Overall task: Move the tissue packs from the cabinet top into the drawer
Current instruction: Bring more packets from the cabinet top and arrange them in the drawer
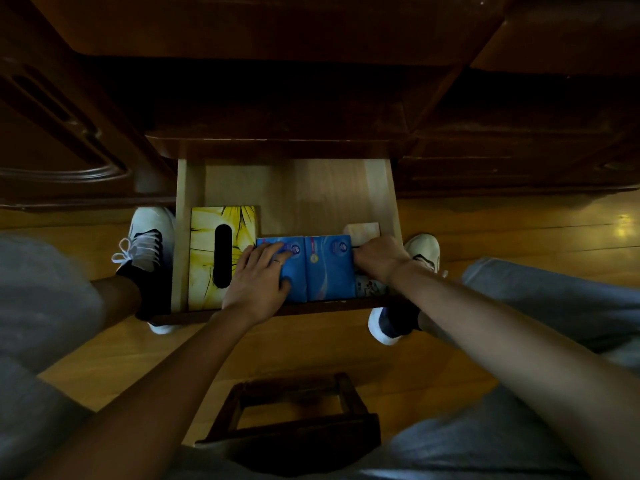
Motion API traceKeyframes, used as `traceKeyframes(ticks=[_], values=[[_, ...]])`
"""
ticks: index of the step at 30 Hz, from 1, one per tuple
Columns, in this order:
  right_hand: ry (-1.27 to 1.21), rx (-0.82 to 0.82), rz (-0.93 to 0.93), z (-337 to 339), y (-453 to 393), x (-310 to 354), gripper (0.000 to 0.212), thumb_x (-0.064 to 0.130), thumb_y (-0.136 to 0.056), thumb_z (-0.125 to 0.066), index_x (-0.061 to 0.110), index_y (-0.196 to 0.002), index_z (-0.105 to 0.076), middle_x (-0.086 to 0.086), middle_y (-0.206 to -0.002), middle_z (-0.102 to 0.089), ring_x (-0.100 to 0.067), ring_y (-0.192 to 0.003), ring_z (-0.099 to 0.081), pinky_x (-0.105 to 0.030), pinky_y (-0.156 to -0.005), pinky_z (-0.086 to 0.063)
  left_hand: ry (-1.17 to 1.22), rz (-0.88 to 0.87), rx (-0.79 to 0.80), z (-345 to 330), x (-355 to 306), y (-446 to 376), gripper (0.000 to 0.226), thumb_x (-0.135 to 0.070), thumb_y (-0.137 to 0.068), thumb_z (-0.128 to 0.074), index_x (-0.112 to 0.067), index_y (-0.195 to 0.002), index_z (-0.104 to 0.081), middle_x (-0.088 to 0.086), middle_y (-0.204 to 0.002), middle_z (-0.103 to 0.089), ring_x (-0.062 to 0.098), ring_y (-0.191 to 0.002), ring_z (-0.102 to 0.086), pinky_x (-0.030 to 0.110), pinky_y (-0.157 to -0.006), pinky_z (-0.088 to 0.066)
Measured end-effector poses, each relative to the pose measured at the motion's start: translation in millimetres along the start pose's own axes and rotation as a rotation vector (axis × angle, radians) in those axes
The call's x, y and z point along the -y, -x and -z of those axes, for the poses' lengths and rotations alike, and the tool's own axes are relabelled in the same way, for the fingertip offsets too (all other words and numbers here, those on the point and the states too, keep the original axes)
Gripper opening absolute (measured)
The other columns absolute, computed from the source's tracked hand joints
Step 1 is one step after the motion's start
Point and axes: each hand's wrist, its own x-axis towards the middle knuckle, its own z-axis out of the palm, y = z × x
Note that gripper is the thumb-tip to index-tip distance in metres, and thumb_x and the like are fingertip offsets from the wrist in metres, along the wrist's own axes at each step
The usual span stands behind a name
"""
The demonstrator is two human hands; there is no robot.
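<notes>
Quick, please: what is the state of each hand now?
Left hand: open, flat on the left blue pack in the drawer.
Right hand: curled at the right blue pack's edge; grip cannot be told.

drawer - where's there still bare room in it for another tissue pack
The far half of the drawer floor is bare, from the cabinet front down to the yellow tissue box and blue packs. The near strip is crowded: box at left, blue packs under the left hand, and the right hand on small packs in the right corner.

Drawer (294, 188) pale matt wood; blue tissue packs (318, 271) glossy plastic; floor (311, 348) polished wood.
</notes>
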Motion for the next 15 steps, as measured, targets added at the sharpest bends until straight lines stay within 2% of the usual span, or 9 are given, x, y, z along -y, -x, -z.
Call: traceKeyframes(ticks=[1, 3, 5, 7, 9, 11, 15], values=[[0.073, -0.026, 0.040, 2, -1, -3, 0.030, 0.019, -0.094, -0.066, 0.017, -0.124, -0.066, -0.004, -0.117, -0.072, -0.027, -0.109, -0.067, -0.039, -0.084, -0.057, -0.002, 0.000, -0.001, 0, 0, 0, 0.058, -0.042, -0.098, -0.045, -0.030, -0.153, -0.034, 0.000, -0.160, -0.032, 0.023, -0.150, -0.022, 0.042, -0.126, -0.005], [0.058, -0.051, 0.055, 7, -5, -10, 0.048, 0.030, -0.090, -0.073, 0.017, -0.133, -0.056, -0.005, -0.125, -0.068, -0.026, -0.116, -0.063, -0.039, -0.090, -0.052, -0.004, 0.000, 0.000, -2, 1, -1, 0.058, -0.043, -0.098, -0.045, -0.031, -0.153, -0.033, 0.000, -0.160, -0.032, 0.022, -0.150, -0.022, 0.042, -0.126, -0.005], [0.150, -0.115, 0.054, 9, -6, -16, 0.067, 0.052, -0.086, -0.072, 0.016, -0.139, -0.050, -0.006, -0.134, -0.062, -0.027, -0.123, -0.056, -0.042, -0.099, -0.044, 0.000, 0.006, 0.001, -2, 1, -1, 0.058, -0.044, -0.097, -0.045, -0.031, -0.153, -0.033, 0.000, -0.160, -0.032, 0.022, -0.150, -0.022, 0.041, -0.126, -0.004], [0.284, -0.132, 0.013, 13, -8, -16, 0.099, 0.076, -0.080, -0.062, 0.011, -0.150, -0.038, -0.013, -0.151, -0.046, -0.033, -0.140, -0.039, -0.049, -0.117, -0.025, 0.005, 0.007, -0.005, -1, 0, -1, 0.058, -0.043, -0.097, -0.046, -0.031, -0.152, -0.034, 0.000, -0.160, -0.033, 0.021, -0.150, -0.022, 0.040, -0.126, -0.003], [0.357, -0.112, -0.014, 10, -10, -14, 0.124, 0.085, -0.077, -0.054, 0.003, -0.160, -0.015, -0.019, -0.167, -0.017, -0.038, -0.154, -0.012, -0.052, -0.124, -0.003, 0.006, 0.004, -0.016, -1, 0, 0, 0.058, -0.041, -0.096, -0.048, -0.031, -0.152, -0.036, 0.000, -0.159, -0.034, 0.022, -0.150, -0.023, 0.040, -0.126, -0.004], [0.361, -0.051, -0.014, 3, -14, -13, 0.126, 0.084, -0.081, -0.052, 0.001, -0.161, -0.002, -0.020, -0.170, -0.005, -0.037, -0.156, -0.003, -0.052, -0.125, 0.004, 0.002, -0.005, -0.014, -1, -1, 0, 0.057, -0.040, -0.096, -0.049, -0.030, -0.152, -0.037, 0.001, -0.159, -0.035, 0.023, -0.150, -0.024, 0.041, -0.126, -0.006], [0.272, 0.045, 0.005, -1, -24, -8, 0.113, 0.070, -0.092, -0.052, 0.001, -0.161, 0.005, -0.019, -0.171, 0.000, -0.035, -0.157, -0.001, -0.051, -0.126, 0.005, -0.002, 0.002, -0.002, 0, 0, 0, 0.056, -0.041, -0.098, -0.047, -0.029, -0.152, -0.036, 0.000, -0.159, -0.033, 0.022, -0.150, -0.023, 0.042, -0.126, -0.006]])
